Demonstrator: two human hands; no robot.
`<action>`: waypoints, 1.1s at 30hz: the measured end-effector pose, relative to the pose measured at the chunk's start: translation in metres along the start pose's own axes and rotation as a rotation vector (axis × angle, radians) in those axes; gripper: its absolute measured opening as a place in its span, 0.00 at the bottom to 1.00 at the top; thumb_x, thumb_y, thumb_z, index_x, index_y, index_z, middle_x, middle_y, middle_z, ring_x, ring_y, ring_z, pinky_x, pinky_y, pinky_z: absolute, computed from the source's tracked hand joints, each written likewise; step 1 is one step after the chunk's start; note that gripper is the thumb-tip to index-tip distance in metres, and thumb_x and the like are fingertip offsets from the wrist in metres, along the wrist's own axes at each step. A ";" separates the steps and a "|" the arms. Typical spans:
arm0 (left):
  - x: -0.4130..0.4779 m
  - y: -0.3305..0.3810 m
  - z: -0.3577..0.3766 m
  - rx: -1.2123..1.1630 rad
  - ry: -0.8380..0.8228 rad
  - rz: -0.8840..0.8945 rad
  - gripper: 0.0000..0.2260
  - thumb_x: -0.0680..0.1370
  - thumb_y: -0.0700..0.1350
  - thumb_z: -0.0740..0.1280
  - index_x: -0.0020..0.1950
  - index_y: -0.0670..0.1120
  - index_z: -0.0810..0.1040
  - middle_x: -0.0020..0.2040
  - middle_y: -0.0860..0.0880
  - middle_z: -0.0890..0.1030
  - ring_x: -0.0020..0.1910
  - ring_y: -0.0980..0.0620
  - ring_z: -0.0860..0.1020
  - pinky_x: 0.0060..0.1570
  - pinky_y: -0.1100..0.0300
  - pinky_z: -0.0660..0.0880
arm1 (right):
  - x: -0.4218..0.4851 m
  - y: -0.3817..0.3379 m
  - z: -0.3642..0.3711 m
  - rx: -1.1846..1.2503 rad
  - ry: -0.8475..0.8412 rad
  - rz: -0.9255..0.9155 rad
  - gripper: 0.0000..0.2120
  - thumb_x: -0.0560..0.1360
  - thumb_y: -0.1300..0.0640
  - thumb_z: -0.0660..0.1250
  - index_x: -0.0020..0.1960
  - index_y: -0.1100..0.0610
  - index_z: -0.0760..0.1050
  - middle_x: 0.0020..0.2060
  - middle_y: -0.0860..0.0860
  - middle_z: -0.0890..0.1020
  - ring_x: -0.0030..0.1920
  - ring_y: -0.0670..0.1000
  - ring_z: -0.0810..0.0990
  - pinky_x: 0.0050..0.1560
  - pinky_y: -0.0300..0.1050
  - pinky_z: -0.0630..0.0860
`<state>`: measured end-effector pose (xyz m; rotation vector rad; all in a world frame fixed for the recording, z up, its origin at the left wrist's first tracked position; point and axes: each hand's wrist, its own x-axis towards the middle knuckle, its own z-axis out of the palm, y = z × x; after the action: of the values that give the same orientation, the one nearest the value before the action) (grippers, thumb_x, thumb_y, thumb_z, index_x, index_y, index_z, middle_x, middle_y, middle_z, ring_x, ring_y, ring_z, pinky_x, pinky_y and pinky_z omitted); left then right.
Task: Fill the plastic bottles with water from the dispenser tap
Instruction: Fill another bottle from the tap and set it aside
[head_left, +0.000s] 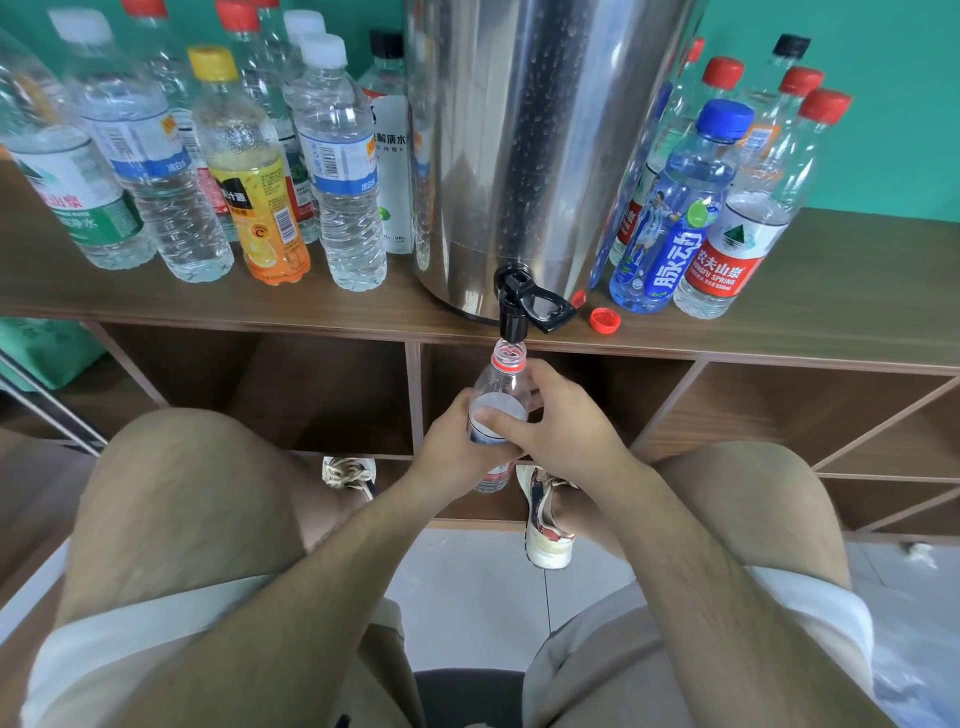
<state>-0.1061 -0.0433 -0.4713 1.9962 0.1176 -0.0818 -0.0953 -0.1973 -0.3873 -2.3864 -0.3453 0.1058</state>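
Head view: a long wooden shelf unit (857, 291) with open compartments below runs across the frame in front of a seated person. A large stainless steel water dispenser (519, 130), its wall speckled with droplets, stands on the shelf top near the middle.

To the left of the dispenser is a cluster of capped plastic bottles, among them a yellow-capped orange juice bottle (249, 171) and a white-capped clear bottle (340, 171) just beside it. To the right is a second cluster, with a blue-capped sports drink bottle (670, 208) at the front, touching a red-labelled Nongfu Spring bottle (737, 244).

Below the shelf edge, the clear plastic bottle (501, 384) being filled is held upright and uncapped. Its open neck, ringed in red, sits directly under the spout. The left hand (452, 441) wraps around the bottle's lower body from the left. The right hand (561, 421) grasps it from the right, with the thumb lying across the label. The water level inside and any flow cannot be told.

The black tap (514, 306) projects from the dispenser's base over the shelf edge, and its lever (545, 304) points forward and to the right. A loose red cap (605, 319) lies on the shelf top just to the right of the lever.
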 end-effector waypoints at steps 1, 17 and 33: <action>0.000 0.000 0.000 -0.001 0.004 -0.004 0.31 0.73 0.56 0.80 0.71 0.59 0.68 0.53 0.68 0.74 0.48 0.62 0.77 0.43 0.74 0.69 | 0.000 -0.001 0.000 -0.004 0.000 0.001 0.35 0.73 0.32 0.74 0.74 0.46 0.69 0.64 0.42 0.81 0.58 0.45 0.81 0.54 0.41 0.80; -0.006 0.008 -0.005 -0.080 -0.010 0.022 0.29 0.71 0.57 0.81 0.67 0.59 0.70 0.55 0.64 0.80 0.53 0.62 0.79 0.46 0.71 0.73 | -0.009 -0.009 -0.009 -0.017 0.195 -0.103 0.34 0.70 0.24 0.65 0.68 0.43 0.73 0.56 0.38 0.82 0.53 0.40 0.81 0.48 0.39 0.77; -0.006 0.007 -0.003 -0.103 -0.020 -0.004 0.36 0.69 0.58 0.82 0.71 0.60 0.68 0.62 0.61 0.78 0.59 0.57 0.78 0.46 0.72 0.72 | -0.012 -0.030 -0.053 -0.015 0.629 -0.782 0.10 0.84 0.60 0.68 0.60 0.63 0.84 0.62 0.56 0.84 0.62 0.59 0.81 0.70 0.51 0.72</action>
<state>-0.1113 -0.0435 -0.4631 1.8918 0.1101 -0.0965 -0.1043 -0.2129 -0.3281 -1.9963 -0.9185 -0.9718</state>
